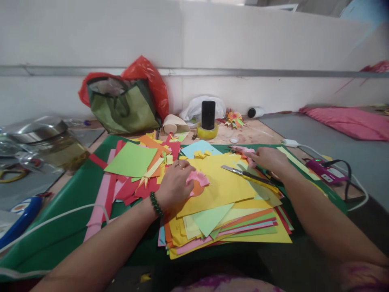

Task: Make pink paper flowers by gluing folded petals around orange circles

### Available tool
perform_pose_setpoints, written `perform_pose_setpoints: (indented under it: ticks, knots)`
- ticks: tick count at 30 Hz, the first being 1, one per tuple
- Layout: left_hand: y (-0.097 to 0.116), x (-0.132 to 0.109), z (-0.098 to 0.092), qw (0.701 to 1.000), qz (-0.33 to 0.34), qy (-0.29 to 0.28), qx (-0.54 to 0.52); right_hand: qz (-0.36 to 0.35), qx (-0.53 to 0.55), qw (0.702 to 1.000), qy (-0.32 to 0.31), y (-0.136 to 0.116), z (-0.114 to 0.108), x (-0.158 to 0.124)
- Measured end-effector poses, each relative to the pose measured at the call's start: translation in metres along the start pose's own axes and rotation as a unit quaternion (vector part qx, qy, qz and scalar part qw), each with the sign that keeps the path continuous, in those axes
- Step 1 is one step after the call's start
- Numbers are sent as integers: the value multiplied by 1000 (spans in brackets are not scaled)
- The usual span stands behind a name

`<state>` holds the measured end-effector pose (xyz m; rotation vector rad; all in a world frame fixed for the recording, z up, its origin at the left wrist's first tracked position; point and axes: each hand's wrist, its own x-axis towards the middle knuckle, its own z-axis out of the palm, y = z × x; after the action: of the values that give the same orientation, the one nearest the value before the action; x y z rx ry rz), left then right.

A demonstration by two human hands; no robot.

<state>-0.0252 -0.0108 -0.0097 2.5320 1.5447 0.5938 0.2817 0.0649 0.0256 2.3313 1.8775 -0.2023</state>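
Observation:
My left hand [178, 182], with a dark green bead bracelet at the wrist, has its fingers closed at the edge of a folded pink paper piece [199, 177]. Beneath that piece lies an orange paper disc [198, 189], partly covered, on a yellow sheet [221, 190]. At the right, my right hand [269, 160] is curled at a pink tool [243, 150] that looks like a small glue gun; my fingers hide part of it. Between the hands, close to my right one, a utility knife [240, 171] lies on the yellow sheet with its blade out.
Coloured sheets [237, 227] are stacked in front of me. Paper scraps [152, 162] lie left on the green mat [75, 194]. Behind stand a phone [208, 114], a tape roll [208, 132] and a green bag [124, 107]. A purple power socket [326, 170] and cable sit right.

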Motion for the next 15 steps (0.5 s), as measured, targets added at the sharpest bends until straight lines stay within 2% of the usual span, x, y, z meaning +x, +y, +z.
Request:
perform_pose_setpoints:
  ticks: [3, 6, 9, 12, 15]
  knots:
    - [10, -6, -5, 994, 77, -74, 33, 1, 24, 1000, -19, -1, 16, 18]
    - [20, -11, -10, 981, 115, -135, 78, 21, 62, 997, -34, 4, 19, 27]
    - [25, -14, -14, 973, 123, -170, 101, 15, 134, 990, 39, 11, 9, 20]
    - [24, -13, -19, 969, 121, -200, 85, -22, 187, 973, 134, 15, -9, -2]
    - [22, -13, -24, 966, 120, -218, 64, 3, 283, 949, 141, 12, -25, -29]
